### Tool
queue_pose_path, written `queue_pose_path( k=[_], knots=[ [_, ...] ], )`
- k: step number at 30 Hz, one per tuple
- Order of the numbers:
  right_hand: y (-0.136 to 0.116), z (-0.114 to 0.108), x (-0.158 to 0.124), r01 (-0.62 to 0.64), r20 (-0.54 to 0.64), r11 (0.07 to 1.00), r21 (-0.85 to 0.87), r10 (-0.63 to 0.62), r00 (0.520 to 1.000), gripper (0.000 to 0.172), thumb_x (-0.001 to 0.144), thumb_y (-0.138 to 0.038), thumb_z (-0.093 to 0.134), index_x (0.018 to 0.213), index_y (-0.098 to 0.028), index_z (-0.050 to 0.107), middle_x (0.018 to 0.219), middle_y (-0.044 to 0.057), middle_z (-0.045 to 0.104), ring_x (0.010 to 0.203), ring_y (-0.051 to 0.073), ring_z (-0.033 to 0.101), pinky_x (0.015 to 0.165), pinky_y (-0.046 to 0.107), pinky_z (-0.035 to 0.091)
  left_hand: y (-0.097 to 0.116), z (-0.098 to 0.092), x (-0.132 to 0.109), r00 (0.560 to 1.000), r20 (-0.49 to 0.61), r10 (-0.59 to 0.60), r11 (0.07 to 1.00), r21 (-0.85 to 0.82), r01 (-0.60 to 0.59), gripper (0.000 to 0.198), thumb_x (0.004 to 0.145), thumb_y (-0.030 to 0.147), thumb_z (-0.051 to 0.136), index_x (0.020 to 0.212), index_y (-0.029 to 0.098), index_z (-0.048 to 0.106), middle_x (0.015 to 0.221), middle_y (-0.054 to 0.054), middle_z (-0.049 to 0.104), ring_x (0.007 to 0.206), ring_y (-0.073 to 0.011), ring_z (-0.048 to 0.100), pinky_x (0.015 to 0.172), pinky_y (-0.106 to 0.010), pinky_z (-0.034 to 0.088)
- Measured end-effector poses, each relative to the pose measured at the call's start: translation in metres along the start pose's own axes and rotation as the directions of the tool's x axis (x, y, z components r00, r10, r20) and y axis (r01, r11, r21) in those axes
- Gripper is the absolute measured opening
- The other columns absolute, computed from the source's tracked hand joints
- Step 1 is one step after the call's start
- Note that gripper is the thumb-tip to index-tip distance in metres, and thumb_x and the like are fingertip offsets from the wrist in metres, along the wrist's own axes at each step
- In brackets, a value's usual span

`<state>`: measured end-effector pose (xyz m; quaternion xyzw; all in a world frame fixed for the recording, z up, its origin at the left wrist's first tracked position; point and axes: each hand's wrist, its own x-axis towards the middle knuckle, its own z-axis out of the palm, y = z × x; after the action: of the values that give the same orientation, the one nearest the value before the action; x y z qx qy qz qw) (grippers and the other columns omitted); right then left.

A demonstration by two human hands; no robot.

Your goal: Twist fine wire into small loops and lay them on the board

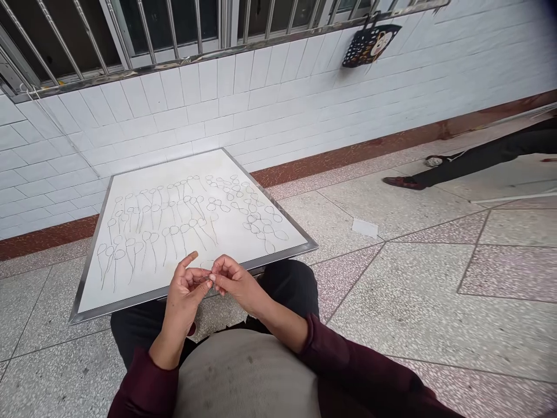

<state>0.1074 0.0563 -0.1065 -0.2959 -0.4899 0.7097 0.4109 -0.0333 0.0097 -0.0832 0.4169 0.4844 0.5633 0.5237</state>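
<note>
My left hand (185,290) and my right hand (230,280) meet above my lap, just past the near edge of the white board (148,280). Both pinch a thin wire piece (207,264) between thumb and fingers, and its loop shows faintly above the fingertips. One finger of my left hand sticks up. On the board lie rows of wire loops with long tails (119,254) at the left and middle. Tailless wire loops (256,223) lie in a cluster at the right.
Behind the board stands a tiled wall (270,110) with barred windows and a hanging dark basket (369,43). A white slip (364,227) lies on the floor at the right. Another person's leg and shoe (404,183) show at the far right.
</note>
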Motion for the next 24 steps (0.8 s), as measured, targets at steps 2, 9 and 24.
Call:
queue_pose_path(
  k=[2, 9, 24],
  knots=[
    [0.002, 0.0, -0.001, 0.003, -0.013, 1.0, 0.014, -0.003, 1.0, 0.029, 0.079, -0.04, 0.072, 0.082, -0.021, 0.051, 0.066, -0.006, 0.054, 0.054, 0.008, 0.046, 0.05, 0.021, 0.037, -0.002, 0.002, -0.001, 1.0, -0.004, 0.008, 1.0, 0.009, -0.008, 0.067, 0.075, 0.026, 0.075, 0.135, 0.024, 0.044, 0.095, -0.004, 0.068, 0.079, -0.0167, 0.066, 0.078, -0.034, 0.052],
    [0.0, -0.001, -0.004, 0.003, -0.009, 1.0, -0.029, -0.004, 1.0, 0.029, 0.082, -0.046, 0.067, 0.083, -0.021, 0.053, 0.066, -0.004, 0.056, 0.055, 0.009, 0.047, 0.055, 0.024, 0.039, -0.003, 0.003, -0.001, 1.0, -0.029, 0.012, 0.999, 0.043, -0.01, 0.064, 0.075, 0.024, 0.073, 0.133, 0.027, 0.047, 0.093, -0.002, 0.064, 0.074, -0.015, 0.063, 0.07, -0.03, 0.051],
    [0.003, 0.005, -0.008, -0.114, -0.017, 0.988, 0.108, 0.117, 0.993, 0.03, 0.08, -0.045, 0.071, 0.081, -0.019, 0.055, 0.07, -0.003, 0.058, 0.058, 0.008, 0.05, 0.055, 0.022, 0.04, -0.009, 0.005, -0.006, 0.995, -0.09, 0.048, 0.993, -0.102, -0.057, 0.052, 0.079, 0.028, 0.071, 0.128, 0.025, 0.054, 0.094, -0.003, 0.065, 0.089, -0.0162, 0.061, 0.085, -0.033, 0.05]
  ],
)
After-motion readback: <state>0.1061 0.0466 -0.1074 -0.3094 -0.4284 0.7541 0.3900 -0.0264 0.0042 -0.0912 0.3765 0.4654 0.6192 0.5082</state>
